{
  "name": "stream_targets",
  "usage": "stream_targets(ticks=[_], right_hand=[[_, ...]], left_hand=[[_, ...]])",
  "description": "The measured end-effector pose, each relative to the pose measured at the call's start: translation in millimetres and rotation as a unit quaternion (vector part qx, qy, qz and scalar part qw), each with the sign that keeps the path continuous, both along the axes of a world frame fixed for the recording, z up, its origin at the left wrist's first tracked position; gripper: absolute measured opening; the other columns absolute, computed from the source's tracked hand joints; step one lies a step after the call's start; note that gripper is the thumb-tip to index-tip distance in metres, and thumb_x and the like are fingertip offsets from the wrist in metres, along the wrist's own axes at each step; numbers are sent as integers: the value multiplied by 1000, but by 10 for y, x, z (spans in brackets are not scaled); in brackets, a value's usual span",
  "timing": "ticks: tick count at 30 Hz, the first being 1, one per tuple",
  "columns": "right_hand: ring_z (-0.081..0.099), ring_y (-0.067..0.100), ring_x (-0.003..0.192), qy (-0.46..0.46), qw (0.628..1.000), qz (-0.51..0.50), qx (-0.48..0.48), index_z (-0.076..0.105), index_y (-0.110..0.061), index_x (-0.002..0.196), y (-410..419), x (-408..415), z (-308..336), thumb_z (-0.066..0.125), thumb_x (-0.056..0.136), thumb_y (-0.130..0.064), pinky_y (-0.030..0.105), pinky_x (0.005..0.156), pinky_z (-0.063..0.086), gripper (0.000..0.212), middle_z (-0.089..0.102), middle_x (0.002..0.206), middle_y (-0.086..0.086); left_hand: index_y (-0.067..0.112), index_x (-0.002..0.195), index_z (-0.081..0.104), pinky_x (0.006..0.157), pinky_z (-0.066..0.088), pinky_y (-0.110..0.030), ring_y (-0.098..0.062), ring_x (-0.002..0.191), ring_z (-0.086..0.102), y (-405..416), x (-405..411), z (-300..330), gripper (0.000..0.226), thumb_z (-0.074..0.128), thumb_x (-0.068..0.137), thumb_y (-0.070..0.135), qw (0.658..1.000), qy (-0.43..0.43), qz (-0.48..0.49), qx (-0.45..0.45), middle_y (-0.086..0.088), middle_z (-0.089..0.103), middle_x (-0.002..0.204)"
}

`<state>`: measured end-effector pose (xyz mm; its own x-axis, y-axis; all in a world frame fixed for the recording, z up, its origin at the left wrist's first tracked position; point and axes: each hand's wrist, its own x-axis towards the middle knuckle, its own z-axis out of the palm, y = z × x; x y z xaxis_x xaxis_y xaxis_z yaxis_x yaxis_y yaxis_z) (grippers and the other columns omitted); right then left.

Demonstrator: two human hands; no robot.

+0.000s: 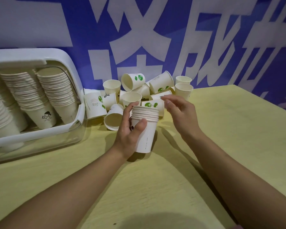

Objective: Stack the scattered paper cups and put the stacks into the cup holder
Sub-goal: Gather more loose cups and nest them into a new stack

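Nearest me, my left hand point(130, 129) grips the nested stack of white paper cups point(145, 128) above the yellow worktop point(221, 129), my right hand point(180, 113) open and empty beside its rim; a loose grip risks toppling it into the scattered cups point(135, 90).

1. Loose cups point(135, 90) at twelve o'clock: cream-white, some with green leaf prints.
2. Held stack point(145, 126): plain white.
3. Cup holder point(73, 66) at nine o'clock: white; one cup inside carries a black figure drawing.
4. Counter point(221, 129): pale yellow.
5. Wall point(188, 22): blue with large white characters.
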<state>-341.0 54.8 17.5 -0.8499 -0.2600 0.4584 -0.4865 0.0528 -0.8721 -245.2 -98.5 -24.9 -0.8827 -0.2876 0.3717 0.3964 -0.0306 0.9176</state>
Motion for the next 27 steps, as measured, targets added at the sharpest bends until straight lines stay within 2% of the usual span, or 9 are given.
stream_targets(ticks=[4,7,10,12,14,16,18,23,27], right_hand=[[60,8,112,63,983,-27,167,73,-30,114,-145,-333,135,69,94,-23,33,97,51,22,69,120,-6],[57,15,117,72,941,-26,329,70,-29,122,-248,-499,175,71,92,-28,26,90,44,29,64,134,-4],[62,13,106,94,890,-23,446,61,-32,131,-265,-647,166,75,87,-37,26,84,52,46,65,131,-5],[64,15,103,118,861,-33,494,54,-33,136,-221,-716,175,79,82,-46,32,85,56,61,67,128,-4],[65,19,103,121,852,-37,508,47,-31,141,-139,-750,200,80,79,-49,37,86,58,73,66,127,-2],[65,21,105,104,865,-30,490,37,-31,147,-38,-758,217,82,77,-45,39,85,59,84,64,127,-1],[65,20,104,70,901,-14,428,28,-33,151,91,-724,229,83,78,-38,36,81,60,91,60,124,-3],[59,13,106,34,985,-11,168,30,-35,150,388,-404,272,77,86,-22,18,74,56,81,45,133,-5],[53,18,117,55,997,-34,49,34,-37,140,462,-52,249,76,85,-26,31,92,57,70,43,134,-5]], left_hand=[[42,132,49,77,60,-47,-24,95,70,0,-2,18,58,67,78,46,998,11,28,55,7,71,115],[37,134,48,73,60,-37,-16,92,71,-25,9,21,63,66,75,47,995,13,61,77,12,72,110],[32,140,46,79,59,-49,-24,96,69,-64,4,-4,70,67,76,50,993,5,76,86,4,70,115],[32,140,46,79,58,-52,-27,96,68,-67,5,-9,70,67,76,50,993,8,73,90,-2,68,117],[36,137,47,73,59,-46,-23,93,70,-48,9,8,66,67,75,50,994,7,65,82,-1,68,117],[39,135,47,70,59,-37,-18,91,71,-25,18,27,64,66,75,48,996,14,53,69,4,69,114],[40,134,47,73,58,-36,-17,92,70,-16,23,22,61,66,76,47,998,20,41,45,7,71,111],[35,133,47,74,53,-26,-9,89,67,25,97,2,60,64,77,47,998,18,-8,-68,6,70,103],[45,135,46,80,50,-20,-4,96,63,75,186,26,61,64,77,51,987,-3,-53,-152,13,64,110]])
